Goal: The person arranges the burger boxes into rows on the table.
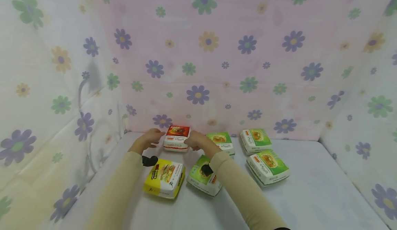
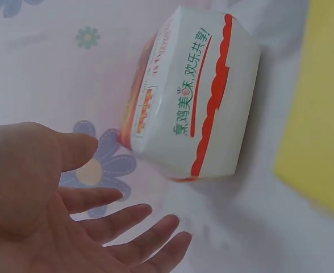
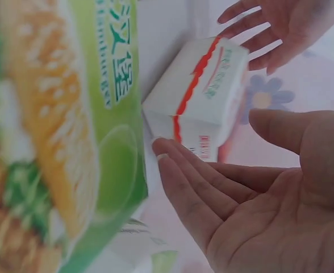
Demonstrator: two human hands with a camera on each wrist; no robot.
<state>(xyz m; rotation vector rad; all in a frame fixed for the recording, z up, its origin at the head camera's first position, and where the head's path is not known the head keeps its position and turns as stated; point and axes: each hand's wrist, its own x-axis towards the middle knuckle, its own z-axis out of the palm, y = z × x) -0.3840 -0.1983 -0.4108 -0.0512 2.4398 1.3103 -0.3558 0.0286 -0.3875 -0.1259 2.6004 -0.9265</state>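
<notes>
A red and white burger box (image 1: 176, 143) stands at the back of the white table, between the two hands. My left hand (image 1: 148, 141) is at its left side, fingers spread and apart from the box in the left wrist view. On the other side, my right hand (image 1: 201, 143) has its fingers extended by the box; whether the fingertips touch it I cannot tell. The box's white side with a red scalloped band (image 2: 212, 102) faces the left wrist camera. Nearer the front, a yellow and white burger box (image 1: 165, 179) and a green and white burger box (image 1: 201, 178) lie below the forearms.
Another green burger box (image 1: 221, 139) is just right of the right hand, partly covered by the forearm. Two more, one at the back (image 1: 255, 140) and one in front of it (image 1: 268, 167), sit further right. Flowered cloth walls (image 1: 198, 68) enclose the table's back and sides.
</notes>
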